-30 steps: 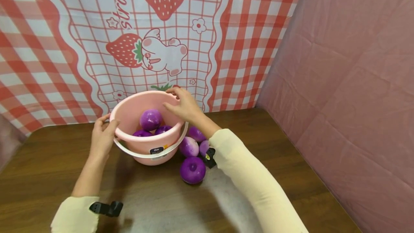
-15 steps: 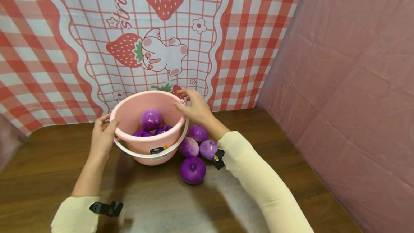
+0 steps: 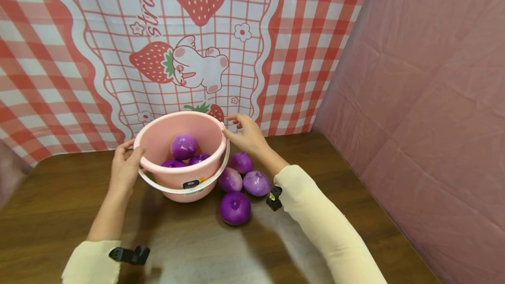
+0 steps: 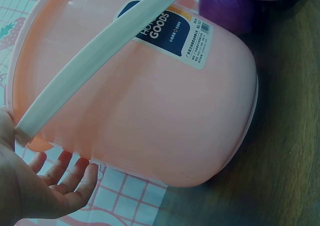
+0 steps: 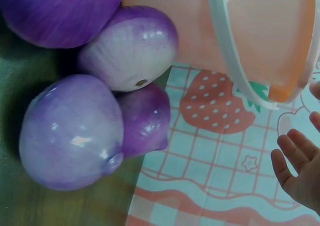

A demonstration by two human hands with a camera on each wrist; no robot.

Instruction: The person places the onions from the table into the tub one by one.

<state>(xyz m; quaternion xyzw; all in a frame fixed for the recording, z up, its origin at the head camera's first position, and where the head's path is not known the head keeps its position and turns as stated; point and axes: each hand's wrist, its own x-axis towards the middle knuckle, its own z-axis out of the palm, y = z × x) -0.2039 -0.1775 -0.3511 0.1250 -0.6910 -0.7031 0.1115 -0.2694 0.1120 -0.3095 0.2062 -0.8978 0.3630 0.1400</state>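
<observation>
A pink bucket with a lowered white handle stands on the table. Several purple onions lie inside it. My left hand holds the bucket's left rim, thumb over the edge and fingers along the outer wall; the left wrist view shows this hand beside the handle joint. At the right rim is my right hand, fingers loosely bent and thumb near the handle's end. In the right wrist view, the right hand has its fingers apart and grips nothing.
Several loose onions sit right of the bucket: a dark purple onion in front, a pale onion and others touching the group. Behind stands a strawberry-printed checked cloth. A pink cloth hangs on the right of the wooden table.
My right hand has moved rightward from inside the bucket's rim to its outer side, uncovering more of the loose onions. The left hand and bucket have stayed in place.
</observation>
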